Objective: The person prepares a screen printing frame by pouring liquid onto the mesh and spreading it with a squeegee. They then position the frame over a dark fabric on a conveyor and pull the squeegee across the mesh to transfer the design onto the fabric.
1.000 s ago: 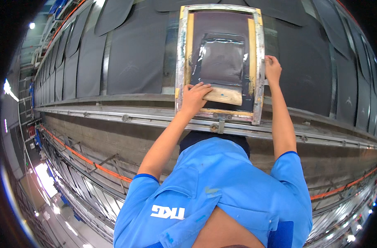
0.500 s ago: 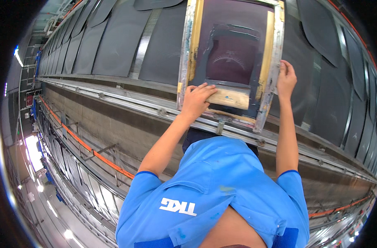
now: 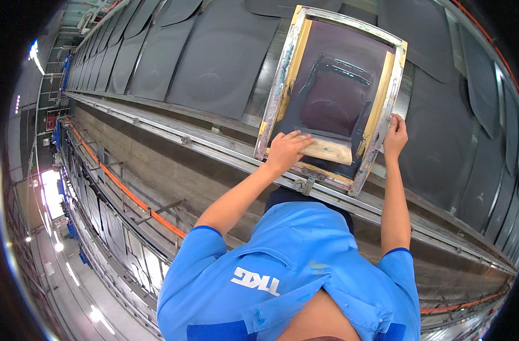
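A rectangular screen frame [image 3: 399, 77] of worn metal, with yellow strips along its inner sides, lies over the dark sheets at the upper middle. Its purple mesh [image 3: 336, 99] carries dark wet-looking ink around a paler-edged rectangle. Inside the near end, a wooden squeegee [image 3: 327, 149] lies crosswise, and my left hand [image 3: 285, 152] grips its left end with the fingers over the top. My right hand [image 3: 395, 137] has its fingers closed on the frame's right side, near the lower corner.
Rows of grey-black sheets [image 3: 214, 57] run left and right along the long bench. A metal rail [image 3: 140, 122] follows the near edge. An orange strip [image 3: 121, 185] runs along a lower ledge beside the aisle, where bright ceiling lights and more racks curve away.
The frame and both hands appear shifted right and tilted clockwise as the whole view has turned. The mesh's middle shows less glare. My grips on squeegee and frame look the same.
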